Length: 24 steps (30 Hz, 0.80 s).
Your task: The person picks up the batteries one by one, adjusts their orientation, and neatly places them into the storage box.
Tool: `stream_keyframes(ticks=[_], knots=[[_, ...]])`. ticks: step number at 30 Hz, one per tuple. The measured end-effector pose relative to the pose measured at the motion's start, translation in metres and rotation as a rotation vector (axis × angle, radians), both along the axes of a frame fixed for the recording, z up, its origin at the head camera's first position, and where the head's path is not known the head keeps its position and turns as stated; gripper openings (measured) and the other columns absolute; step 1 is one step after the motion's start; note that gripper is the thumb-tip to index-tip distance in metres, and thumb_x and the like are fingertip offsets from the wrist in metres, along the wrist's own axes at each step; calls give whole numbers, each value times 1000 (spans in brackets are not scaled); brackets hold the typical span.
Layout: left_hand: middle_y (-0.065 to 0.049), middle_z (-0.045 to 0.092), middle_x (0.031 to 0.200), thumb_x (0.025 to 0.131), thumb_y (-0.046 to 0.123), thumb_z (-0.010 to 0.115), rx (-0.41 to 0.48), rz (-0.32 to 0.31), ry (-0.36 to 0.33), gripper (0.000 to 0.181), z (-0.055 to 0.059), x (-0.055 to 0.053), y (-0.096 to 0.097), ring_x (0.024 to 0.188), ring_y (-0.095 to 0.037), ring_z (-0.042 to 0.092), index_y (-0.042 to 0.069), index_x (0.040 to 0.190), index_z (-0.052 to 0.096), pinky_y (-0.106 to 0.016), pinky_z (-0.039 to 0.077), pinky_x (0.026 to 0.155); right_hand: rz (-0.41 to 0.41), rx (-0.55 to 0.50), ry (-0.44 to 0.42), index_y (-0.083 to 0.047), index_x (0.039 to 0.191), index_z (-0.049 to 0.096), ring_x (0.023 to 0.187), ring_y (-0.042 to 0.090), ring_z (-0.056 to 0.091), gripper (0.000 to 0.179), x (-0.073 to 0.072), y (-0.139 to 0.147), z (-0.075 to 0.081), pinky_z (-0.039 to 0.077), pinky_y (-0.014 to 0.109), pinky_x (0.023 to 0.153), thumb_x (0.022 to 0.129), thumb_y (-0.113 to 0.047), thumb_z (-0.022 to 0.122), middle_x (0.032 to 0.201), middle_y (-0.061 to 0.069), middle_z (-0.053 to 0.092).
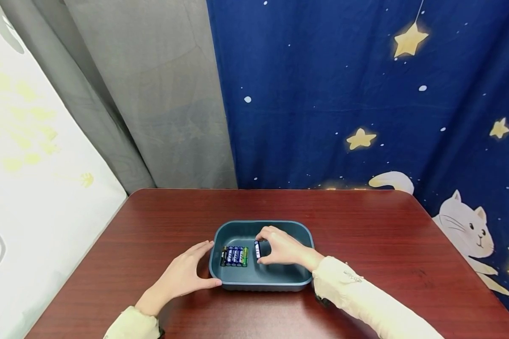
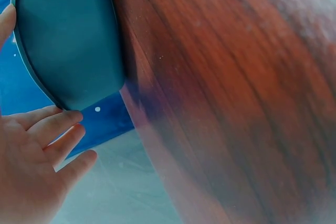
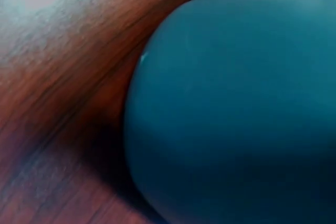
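A teal plastic bin (image 1: 265,286) sits on the table. Inside it, toward the left, a row of batteries lies side by side: a black one (image 1: 223,256), several blue-and-white ones (image 1: 235,256) and a green one (image 1: 245,257). Over the bin's middle, my right hand (image 1: 282,248) pinches another blue-and-white battery (image 1: 257,250) between thumb and fingers, just right of the row. My left hand (image 1: 188,270) spreads along the bin's left end, thumb at the near corner and fingertips at the rim. In the left wrist view its fingers (image 2: 58,127) are extended against the bin's edge (image 2: 68,40).
The reddish-brown wooden table (image 1: 365,226) extends around the bin on all sides. Behind it hang a grey curtain (image 1: 165,94) and a blue star-patterned curtain (image 1: 305,94). The right wrist view is mostly filled by the bin's outer wall (image 3: 236,87).
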State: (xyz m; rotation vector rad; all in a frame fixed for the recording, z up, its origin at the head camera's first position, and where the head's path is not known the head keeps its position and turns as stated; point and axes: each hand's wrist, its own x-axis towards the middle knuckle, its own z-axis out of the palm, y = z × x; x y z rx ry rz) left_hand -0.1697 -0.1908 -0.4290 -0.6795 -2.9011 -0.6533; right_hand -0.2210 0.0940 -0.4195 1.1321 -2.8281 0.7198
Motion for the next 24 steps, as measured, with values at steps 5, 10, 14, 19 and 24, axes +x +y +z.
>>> stream_keyframes(ticks=[5, 10, 14, 19, 24], knots=[[-10, 47, 134, 63, 64, 69, 7, 6, -13, 92, 1, 0, 0, 121, -27, 45, 10, 134, 46, -50, 43, 89, 8, 24, -15, -7, 107, 62, 93, 13, 51, 45, -5, -7, -6, 45, 26, 82, 71, -31, 76, 102, 0, 57], [-11, 46, 134, 63, 62, 70, 12, 6, -25, 92, 1, 0, 1, 121, -28, 45, 10, 135, 45, -50, 43, 89, 30, 48, -33, -6, 105, 62, 90, 14, 50, 43, -9, -10, -11, 45, 25, 81, 72, -31, 75, 100, 1, 57], [-11, 46, 134, 63, 61, 70, 10, 3, -16, 91, 1, 0, 1, 121, -27, 45, 10, 134, 45, -50, 43, 89, 62, 85, -18, -6, 102, 63, 87, 13, 50, 42, -9, -13, -12, 44, 25, 79, 71, -31, 75, 95, 1, 58], [-10, 47, 133, 62, 62, 70, 6, 10, -4, 92, 1, 0, 0, 120, -27, 45, 10, 134, 45, -49, 43, 88, 73, 109, 22, -6, 97, 64, 85, 11, 51, 41, -10, -20, -14, 44, 24, 78, 67, -31, 77, 90, 0, 58], [-11, 47, 134, 63, 63, 69, 6, 3, -7, 93, 0, 0, 1, 120, -28, 46, 10, 134, 45, -49, 43, 88, 47, 134, 17, -5, 97, 64, 85, 12, 51, 43, -10, -25, -16, 45, 24, 77, 67, -33, 77, 90, 1, 58]])
